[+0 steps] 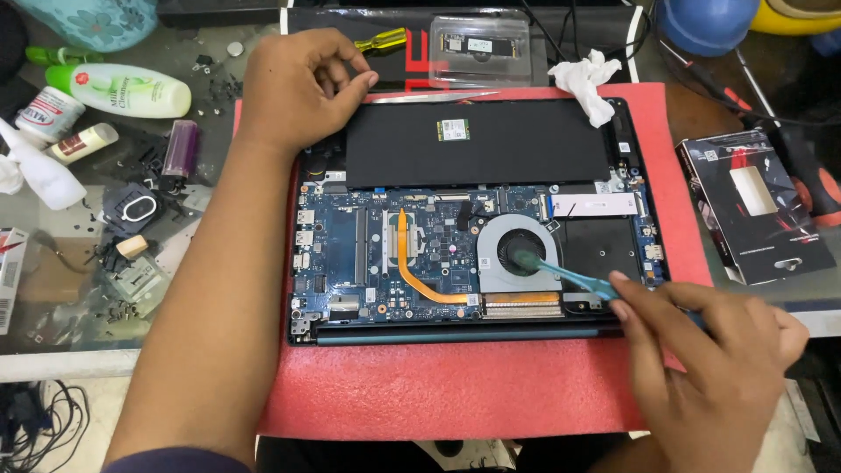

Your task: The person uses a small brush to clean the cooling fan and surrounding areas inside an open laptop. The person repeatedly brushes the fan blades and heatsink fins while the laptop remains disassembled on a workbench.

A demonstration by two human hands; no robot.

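Note:
An opened laptop (455, 328) lies base-up on a red foam mat (455, 394), showing its blue circuit board (350, 263), black battery (526, 144), copper heat pipe (405, 263) and round cooling fan (517, 250). My right hand (710, 350) grips a teal brush (569, 276) whose tip rests on the fan. My left hand (298, 88) rests on the laptop's far left corner, fingers curled, holding nothing that I can see.
Left of the mat stand a green-capped white bottle (123, 89), small tubes, a purple lighter (182, 147) and loose small parts. A yellow-handled screwdriver (381, 39), a clear plastic case (480, 48) and a crumpled tissue (587, 79) lie behind. A black box (758, 206) sits at right.

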